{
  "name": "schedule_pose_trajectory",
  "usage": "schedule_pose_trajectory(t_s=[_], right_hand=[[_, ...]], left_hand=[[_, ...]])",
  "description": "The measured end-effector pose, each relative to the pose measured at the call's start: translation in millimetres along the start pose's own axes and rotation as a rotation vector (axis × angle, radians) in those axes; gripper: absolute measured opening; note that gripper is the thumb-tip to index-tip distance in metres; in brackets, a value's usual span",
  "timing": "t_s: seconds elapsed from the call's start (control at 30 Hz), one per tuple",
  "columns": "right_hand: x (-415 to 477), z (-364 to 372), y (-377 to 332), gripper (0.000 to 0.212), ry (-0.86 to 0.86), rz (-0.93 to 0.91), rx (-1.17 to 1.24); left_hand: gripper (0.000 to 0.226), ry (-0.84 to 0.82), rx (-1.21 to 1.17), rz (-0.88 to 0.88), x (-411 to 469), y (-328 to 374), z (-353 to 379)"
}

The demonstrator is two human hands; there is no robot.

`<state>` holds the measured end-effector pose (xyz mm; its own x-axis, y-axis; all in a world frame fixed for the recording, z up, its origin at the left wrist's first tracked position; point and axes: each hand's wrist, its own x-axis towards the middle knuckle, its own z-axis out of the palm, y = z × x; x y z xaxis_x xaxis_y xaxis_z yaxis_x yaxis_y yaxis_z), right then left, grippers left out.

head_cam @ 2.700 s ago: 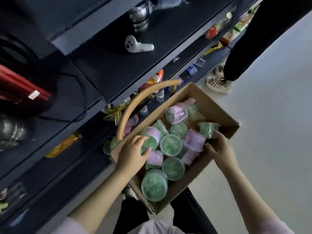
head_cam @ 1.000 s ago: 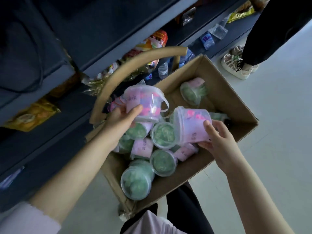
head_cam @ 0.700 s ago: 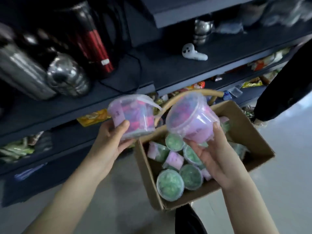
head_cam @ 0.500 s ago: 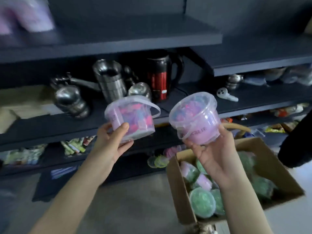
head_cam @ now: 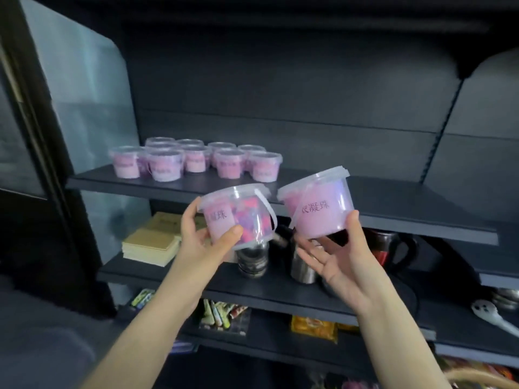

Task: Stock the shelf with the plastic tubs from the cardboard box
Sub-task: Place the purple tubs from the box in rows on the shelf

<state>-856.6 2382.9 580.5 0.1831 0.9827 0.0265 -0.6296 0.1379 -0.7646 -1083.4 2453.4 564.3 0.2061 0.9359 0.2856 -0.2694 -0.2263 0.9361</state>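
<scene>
My left hand [head_cam: 203,242] grips a clear plastic tub [head_cam: 238,217] with a pink label and a thin handle, held upright just below the upper shelf's [head_cam: 393,203] front edge. My right hand [head_cam: 342,256] holds a second, tilted pink tub [head_cam: 318,204] from below, thumb on its right side. Several matching pink tubs [head_cam: 193,161] stand in rows at the left end of that shelf. The cardboard box is out of view.
Bare shelf surface lies to the right of the stocked tubs. The shelf below carries a stack of yellow pads [head_cam: 151,242], steel cups [head_cam: 251,261] and a red-black kettle [head_cam: 390,248]. Snack packets [head_cam: 313,327] fill lower shelves. A white controller [head_cam: 488,313] lies at right.
Both hands lifted one tub each out of the box and raised them to the upper shelf's height. The view tilted up, so the box dropped out of frame and the stocked tubs appeared.
</scene>
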Motion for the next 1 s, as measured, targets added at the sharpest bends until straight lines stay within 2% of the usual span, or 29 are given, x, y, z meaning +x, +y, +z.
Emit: schedule_pose_trajectory(t_s=[0.2, 0.37, 0.43, 0.53, 0.73, 0.9, 1.0], right_hand=[[64, 23, 8, 0.07, -0.051, -0.072, 0.023], [142, 14, 14, 0.045, -0.1, -0.117, -0.121], [174, 16, 14, 0.053, -0.123, -0.118, -0.166], [217, 22, 15, 0.076, -0.17, -0.115, -0.158], [266, 32, 34, 0.074, -0.193, -0.104, -0.283], [288, 40, 51, 0.109, -0.205, -0.077, -0.427], [295, 42, 62, 0.101, -0.158, -0.143, -0.563]], left_hand=[[0.09, 0.059, 0.08, 0.044, 48, -7, -24], [0.089, 0.115, 0.185, 0.09, 113, -21, -38], [0.092, 0.119, 0.246, 0.11, 142, -23, -49], [0.097, 0.135, 0.329, 0.144, 179, -27, -65], [0.103, 0.153, 0.461, 0.136, 227, -50, -99], [0.104, 0.117, 0.561, 0.159, 261, -61, -128], [0.097, 0.043, 0.621, 0.199, 279, -66, -144]])
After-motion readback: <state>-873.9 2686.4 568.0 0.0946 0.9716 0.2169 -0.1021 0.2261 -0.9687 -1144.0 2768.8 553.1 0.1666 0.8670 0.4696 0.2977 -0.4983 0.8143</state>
